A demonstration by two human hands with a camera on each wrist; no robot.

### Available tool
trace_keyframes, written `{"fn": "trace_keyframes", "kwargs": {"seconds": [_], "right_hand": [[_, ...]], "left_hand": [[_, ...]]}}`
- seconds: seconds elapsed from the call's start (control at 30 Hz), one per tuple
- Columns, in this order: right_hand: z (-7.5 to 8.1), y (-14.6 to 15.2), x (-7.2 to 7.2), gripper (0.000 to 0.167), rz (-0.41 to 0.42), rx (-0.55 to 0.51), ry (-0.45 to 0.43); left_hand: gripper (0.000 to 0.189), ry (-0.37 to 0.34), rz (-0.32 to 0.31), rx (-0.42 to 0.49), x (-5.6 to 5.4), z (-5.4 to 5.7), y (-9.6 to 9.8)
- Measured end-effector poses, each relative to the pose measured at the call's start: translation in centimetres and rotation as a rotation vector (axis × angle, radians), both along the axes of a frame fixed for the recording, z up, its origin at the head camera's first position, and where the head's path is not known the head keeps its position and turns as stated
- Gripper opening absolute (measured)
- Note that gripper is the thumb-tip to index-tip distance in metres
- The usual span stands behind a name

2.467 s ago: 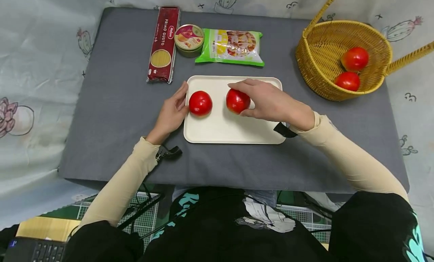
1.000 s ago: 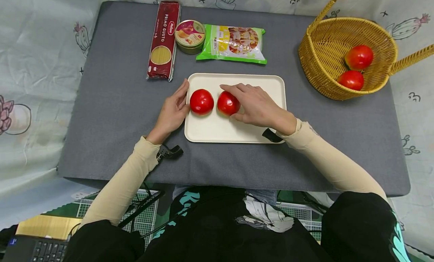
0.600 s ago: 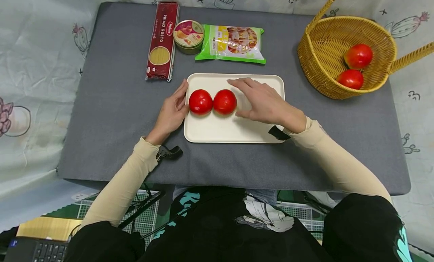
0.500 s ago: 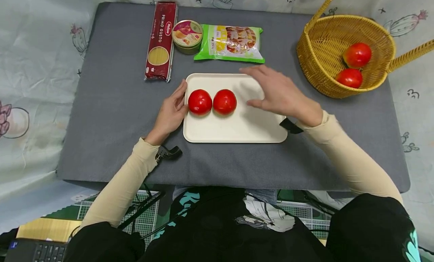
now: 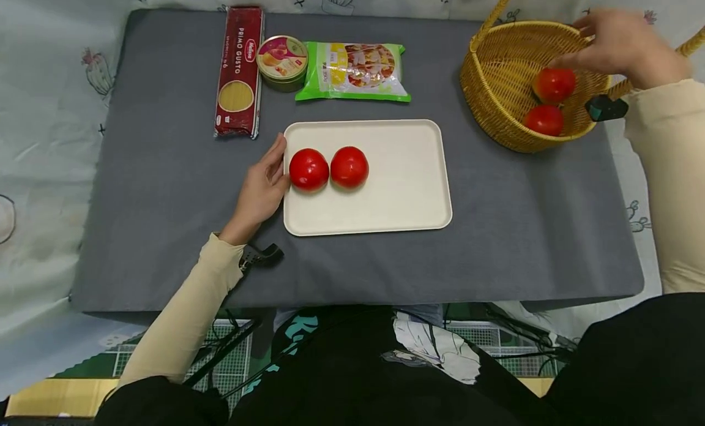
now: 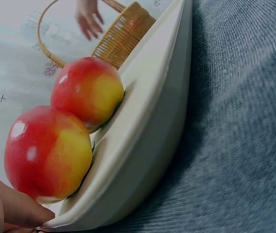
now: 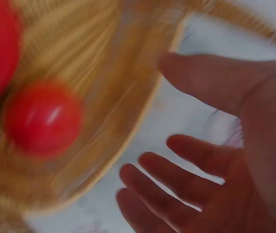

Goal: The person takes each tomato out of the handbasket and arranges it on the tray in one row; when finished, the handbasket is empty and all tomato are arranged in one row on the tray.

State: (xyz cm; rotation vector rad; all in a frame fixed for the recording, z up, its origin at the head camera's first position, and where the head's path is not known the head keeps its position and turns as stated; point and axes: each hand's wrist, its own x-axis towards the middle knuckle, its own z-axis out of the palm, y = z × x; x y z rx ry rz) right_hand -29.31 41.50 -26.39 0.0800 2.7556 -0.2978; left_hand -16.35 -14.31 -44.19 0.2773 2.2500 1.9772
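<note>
Two glossy red-and-yellow apples sit close together on the left part of a cream rectangular tray. My left hand rests against the tray's left edge, thumb and fingertips at the rim beside the nearer apple. Over the far right side of a yellow wicker basket is my right hand, fingers spread and holding nothing. Inside that basket lie two more apples, just below and left of the right hand. The right wrist view is blurred.
Behind the tray stand a red spaghetti pack, a round tin and a green-and-white food bag. The basket's two handles stick up and outward. A grey cloth covers the table.
My right hand set its apple beside the other on the tray, let go, and moved right and away to the basket. My left hand stays at the tray's edge.
</note>
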Motion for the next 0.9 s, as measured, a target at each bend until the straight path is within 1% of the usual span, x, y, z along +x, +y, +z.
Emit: {"fn": "trace_keyframes", "kwargs": {"seconds": [0.1,0.2,0.3,0.37,0.47,0.6,0.73,0.83,0.9], "right_hand": [[-1.1,2.7,-1.8,0.091,0.022,0.030,-0.139],[-2.3,4.3,-3.0,0.097,0.058,0.043,-0.257],[-3.2,5.1,-3.5,0.104,0.066,0.030,-0.323],[-3.6,5.2,-3.5,0.106,0.074,0.022,-0.340],[-4.0,5.2,-3.4,0.105,0.093,0.024,-0.341],[-4.6,5.3,-3.1,0.101,0.117,0.038,-0.309],[-5.0,5.5,-2.7,0.099,0.103,0.011,-0.286],[-4.7,5.0,-2.4,0.097,0.099,0.024,-0.257],[-4.0,4.5,-2.2,0.096,0.102,0.044,-0.225]], "left_hand": [[0.067,-0.001,-0.001,0.003,0.0,0.2,0.0],[0.066,-0.004,0.000,0.001,0.3,0.3,0.0],[0.066,-0.003,0.002,-0.003,0.5,0.3,0.0],[0.066,-0.005,0.003,0.000,0.6,0.2,0.0],[0.066,-0.006,0.004,-0.004,0.7,0.3,-0.1],[0.066,-0.011,0.007,-0.030,0.9,0.5,-0.3],[0.066,-0.015,0.011,-0.044,1.1,0.6,-0.3],[0.066,-0.014,0.018,-0.046,1.1,0.6,-0.3],[0.066,-0.014,0.022,-0.050,1.1,0.5,-0.3]]}}
